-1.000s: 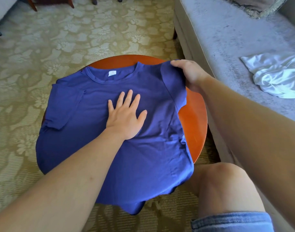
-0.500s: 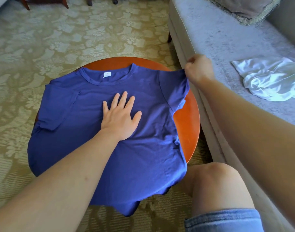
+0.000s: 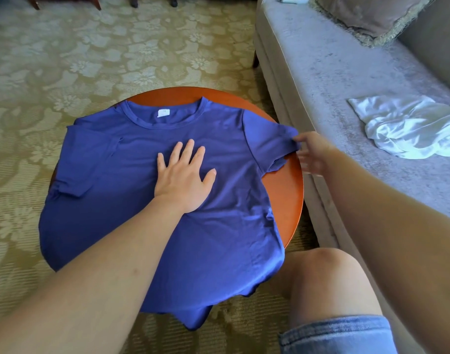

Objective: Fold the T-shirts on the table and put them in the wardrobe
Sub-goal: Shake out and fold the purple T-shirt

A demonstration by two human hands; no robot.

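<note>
Head view: looked down on a round table (image 3: 282,195) of reddish wood, taken here as the landmark.
Blue T-shirt (image 3: 218,226): lay face up and spread flat across the table, covering most of the top. Its hem hung over the table's near edge, and bare wood showed only along the far rim and the right side.
Neckline (image 3: 165,121): pointed to the table's far edge, with a small white label (image 3: 163,113) inside it.
Right sleeve (image 3: 264,141): stretched out flat towards the table's right rim, its tip reaching the edge.
Left sleeve (image 3: 91,162): lay folded in over the shirt's body on the table's left side.
Left hand (image 3: 184,177): pressed palm down on the shirt's chest, over the table's middle, with fingers straight and spread.
Right hand (image 3: 312,154): was at the table's right rim, blurred. Its fingers looked straight and apart, with one touching the right sleeve's tip and none curled round the cloth.
Knee (image 3: 326,274): bare, just off the table's near right edge, above the hem of denim shorts (image 3: 333,335).
Sofa (image 3: 333,72): grey, ran along the table's right side, close to it.
White garment (image 3: 402,134): lay crumpled on the sofa seat, right of the table and well apart from the blue T-shirt.
Cushion (image 3: 372,16): fringed, sat on the sofa beyond the table's far right.
Carpet (image 3: 91,52): pale, flower-patterned, lay under and around the table.
</note>
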